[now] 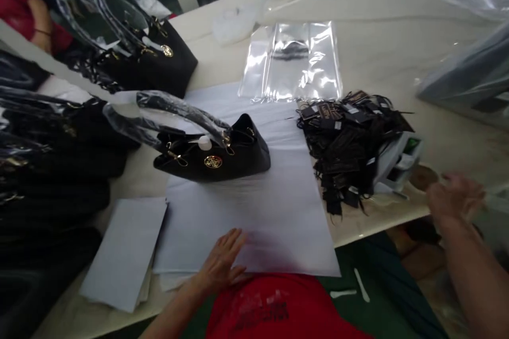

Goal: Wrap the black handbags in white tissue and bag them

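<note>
A black handbag (238, 161) with a round gold emblem and plastic-wrapped handles stands on white paper sheets (278, 206). My left hand (224, 258) is over the near edge of the sheets, its fingers apart and nothing in it. My right hand (455, 196) is off to the right by the table edge, near a brown tape roll (423, 177); it is smeared by motion, so its fingers and anything in them cannot be made out. Between the sheets and that hand lies a heap of black tags (345, 143), beside a white box (400, 161).
More black handbags (159, 63) crowd the left side. Flat clear plastic bags (298, 63) lie beyond the sheets. A stack of white boards (125, 249) sits at the near left. A plastic-covered bag (469, 79) is at the right. Another person's arm (41, 21) shows at the upper left.
</note>
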A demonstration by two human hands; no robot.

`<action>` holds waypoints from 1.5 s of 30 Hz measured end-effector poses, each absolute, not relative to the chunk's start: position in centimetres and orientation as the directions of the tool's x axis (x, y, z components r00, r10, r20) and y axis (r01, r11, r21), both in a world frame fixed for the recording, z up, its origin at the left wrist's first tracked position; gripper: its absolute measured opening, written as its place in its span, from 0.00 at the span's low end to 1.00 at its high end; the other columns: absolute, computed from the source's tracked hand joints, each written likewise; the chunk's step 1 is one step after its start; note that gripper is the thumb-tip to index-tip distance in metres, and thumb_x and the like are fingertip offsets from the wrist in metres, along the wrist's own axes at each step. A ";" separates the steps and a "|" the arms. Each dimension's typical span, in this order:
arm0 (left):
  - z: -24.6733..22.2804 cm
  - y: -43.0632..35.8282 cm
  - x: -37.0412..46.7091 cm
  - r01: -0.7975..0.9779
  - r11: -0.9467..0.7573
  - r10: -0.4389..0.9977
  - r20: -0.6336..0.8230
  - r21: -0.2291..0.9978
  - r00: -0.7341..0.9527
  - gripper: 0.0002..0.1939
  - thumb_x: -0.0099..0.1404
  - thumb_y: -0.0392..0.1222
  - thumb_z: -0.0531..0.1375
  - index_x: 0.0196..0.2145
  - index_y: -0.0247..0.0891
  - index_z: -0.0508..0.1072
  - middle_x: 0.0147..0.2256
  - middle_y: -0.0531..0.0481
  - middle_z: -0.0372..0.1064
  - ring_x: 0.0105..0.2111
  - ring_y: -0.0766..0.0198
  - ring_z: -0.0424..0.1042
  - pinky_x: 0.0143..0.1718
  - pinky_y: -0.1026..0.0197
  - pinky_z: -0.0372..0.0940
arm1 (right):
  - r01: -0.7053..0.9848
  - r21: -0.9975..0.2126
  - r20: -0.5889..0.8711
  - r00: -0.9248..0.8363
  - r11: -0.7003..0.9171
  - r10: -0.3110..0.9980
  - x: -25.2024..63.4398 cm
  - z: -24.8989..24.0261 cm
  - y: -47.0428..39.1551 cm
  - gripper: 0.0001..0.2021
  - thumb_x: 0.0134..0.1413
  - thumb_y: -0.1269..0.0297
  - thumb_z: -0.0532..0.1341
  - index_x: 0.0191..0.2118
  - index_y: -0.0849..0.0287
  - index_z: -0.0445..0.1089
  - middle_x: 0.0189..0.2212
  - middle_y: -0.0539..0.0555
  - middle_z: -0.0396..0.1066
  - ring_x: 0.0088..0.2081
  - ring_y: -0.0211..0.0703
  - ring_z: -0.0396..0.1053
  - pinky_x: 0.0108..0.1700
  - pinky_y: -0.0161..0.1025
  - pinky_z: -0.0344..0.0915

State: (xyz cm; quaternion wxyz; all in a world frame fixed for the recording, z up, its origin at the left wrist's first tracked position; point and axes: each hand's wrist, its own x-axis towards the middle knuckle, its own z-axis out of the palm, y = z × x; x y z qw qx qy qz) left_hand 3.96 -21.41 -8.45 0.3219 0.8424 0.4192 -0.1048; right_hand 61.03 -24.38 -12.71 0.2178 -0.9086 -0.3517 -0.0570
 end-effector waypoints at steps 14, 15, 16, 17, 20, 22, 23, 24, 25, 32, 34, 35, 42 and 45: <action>-11.7 -21.8 1.3 0.751 -0.484 0.684 -0.341 0.450 0.645 0.22 0.63 0.37 0.55 0.55 0.34 0.61 0.56 0.38 0.61 0.56 0.57 0.60 0.55 0.53 0.61 | 0.517 -0.479 0.067 -0.784 0.709 0.617 27.7 -15.0 -26.3 0.19 0.60 0.61 0.55 0.56 0.53 0.62 0.56 0.59 0.61 0.57 0.51 0.56 0.57 0.54 0.52; -11.9 -21.9 0.7 0.748 -0.481 0.716 -0.288 0.458 0.636 0.20 0.64 0.37 0.54 0.54 0.33 0.62 0.54 0.38 0.63 0.55 0.57 0.62 0.54 0.54 0.63 | 0.499 -0.465 0.066 -0.804 0.731 0.590 27.6 -15.4 -26.1 0.20 0.59 0.60 0.55 0.56 0.54 0.61 0.56 0.59 0.61 0.58 0.52 0.56 0.57 0.54 0.51; -12.0 -22.2 0.2 0.748 -0.483 0.745 -0.236 0.454 0.624 0.19 0.65 0.37 0.53 0.53 0.33 0.63 0.52 0.38 0.65 0.54 0.58 0.63 0.53 0.54 0.64 | 0.491 -0.450 0.071 -0.813 0.746 0.578 27.7 -15.7 -25.9 0.21 0.59 0.59 0.56 0.56 0.56 0.61 0.56 0.60 0.61 0.57 0.52 0.57 0.57 0.54 0.52; -12.0 -22.5 -0.2 0.752 -0.490 0.769 -0.189 0.441 0.611 0.18 0.65 0.38 0.52 0.52 0.33 0.63 0.51 0.37 0.66 0.53 0.57 0.65 0.52 0.54 0.65 | 0.492 -0.437 0.077 -0.814 0.753 0.576 27.8 -15.8 -25.6 0.21 0.58 0.58 0.56 0.57 0.58 0.61 0.56 0.60 0.62 0.57 0.53 0.58 0.56 0.53 0.53; -11.5 -23.8 -1.2 0.765 -0.527 0.790 -0.120 0.369 0.602 0.20 0.66 0.40 0.52 0.54 0.32 0.61 0.51 0.36 0.65 0.52 0.55 0.64 0.51 0.51 0.65 | 0.518 -0.434 0.084 -0.792 0.737 0.605 27.8 -15.4 -24.6 0.22 0.59 0.58 0.55 0.57 0.62 0.61 0.54 0.62 0.64 0.53 0.52 0.61 0.53 0.51 0.57; -11.0 -24.5 -1.4 0.757 -0.573 0.762 -0.135 0.315 0.633 0.26 0.64 0.43 0.55 0.57 0.30 0.56 0.54 0.35 0.62 0.55 0.51 0.60 0.52 0.47 0.62 | 0.556 -0.472 0.045 -0.760 0.684 0.648 27.4 -14.8 -23.7 0.21 0.60 0.59 0.54 0.55 0.63 0.62 0.52 0.63 0.66 0.50 0.52 0.63 0.51 0.50 0.60; -10.9 -24.7 -1.3 0.752 -0.592 0.749 -0.147 0.288 0.646 0.28 0.64 0.43 0.55 0.58 0.30 0.55 0.55 0.34 0.60 0.56 0.49 0.58 0.53 0.45 0.60 | 0.575 -0.499 0.013 -0.743 0.649 0.669 27.2 -14.5 -23.3 0.20 0.60 0.59 0.54 0.54 0.63 0.63 0.50 0.62 0.67 0.48 0.51 0.64 0.49 0.49 0.61; -10.9 -24.7 -1.2 0.748 -0.609 0.740 -0.153 0.262 0.656 0.27 0.63 0.42 0.55 0.58 0.30 0.55 0.55 0.35 0.60 0.56 0.49 0.58 0.53 0.44 0.59 | 0.592 -0.525 -0.021 -0.727 0.611 0.686 26.9 -14.2 -22.8 0.18 0.61 0.60 0.54 0.53 0.63 0.64 0.49 0.62 0.68 0.47 0.50 0.65 0.48 0.49 0.61; -11.1 -24.6 -0.9 0.746 -0.622 0.734 -0.153 0.240 0.661 0.25 0.63 0.38 0.55 0.57 0.31 0.57 0.54 0.36 0.62 0.55 0.50 0.59 0.53 0.45 0.59 | 0.606 -0.550 -0.053 -0.712 0.575 0.700 26.7 -14.0 -22.4 0.17 0.61 0.60 0.53 0.52 0.63 0.65 0.47 0.61 0.69 0.46 0.50 0.65 0.47 0.48 0.62; -12.5 -21.4 -0.3 0.761 -0.612 0.745 -0.165 0.215 0.647 0.08 0.62 0.29 0.52 0.33 0.35 0.69 0.33 0.47 0.69 0.35 0.60 0.66 0.37 0.58 0.62 | 0.654 -0.624 -0.148 -0.635 0.426 0.758 26.0 -13.0 -21.3 0.16 0.60 0.58 0.54 0.49 0.58 0.68 0.45 0.60 0.69 0.44 0.48 0.65 0.46 0.45 0.61; -12.2 -21.0 -0.4 0.764 -0.608 0.753 -0.150 0.215 0.641 0.07 0.62 0.29 0.51 0.32 0.35 0.69 0.32 0.47 0.67 0.34 0.59 0.64 0.36 0.58 0.61 | 0.688 -0.608 -0.171 -0.600 0.396 0.781 25.6 -12.7 -21.5 0.20 0.56 0.52 0.57 0.48 0.59 0.69 0.45 0.60 0.69 0.44 0.50 0.65 0.47 0.47 0.60; -11.9 -21.0 -0.4 0.760 -0.613 0.751 -0.140 0.215 0.645 0.07 0.63 0.29 0.51 0.33 0.35 0.68 0.33 0.46 0.67 0.34 0.59 0.64 0.36 0.58 0.60 | 0.706 -0.596 -0.184 -0.584 0.382 0.791 25.3 -12.5 -21.6 0.22 0.53 0.50 0.59 0.48 0.60 0.69 0.45 0.61 0.69 0.44 0.52 0.64 0.47 0.47 0.60; -11.3 -24.1 1.9 0.627 -0.732 0.657 0.033 0.266 0.753 0.10 0.63 0.38 0.54 0.43 0.36 0.67 0.35 0.47 0.67 0.35 0.60 0.63 0.36 0.57 0.58 | 0.767 -0.568 -0.263 -0.511 0.297 0.818 24.3 -12.0 -21.8 0.15 0.53 0.60 0.61 0.46 0.59 0.69 0.43 0.58 0.69 0.44 0.49 0.63 0.46 0.44 0.57; -11.6 -24.6 2.8 0.663 -0.713 0.700 0.187 0.227 0.689 0.14 0.64 0.37 0.54 0.48 0.36 0.65 0.41 0.44 0.68 0.42 0.58 0.64 0.45 0.54 0.57 | 0.782 -0.543 -0.288 -0.516 0.307 0.807 24.2 -11.7 -21.6 0.10 0.54 0.67 0.57 0.42 0.57 0.71 0.40 0.56 0.70 0.42 0.47 0.64 0.44 0.42 0.57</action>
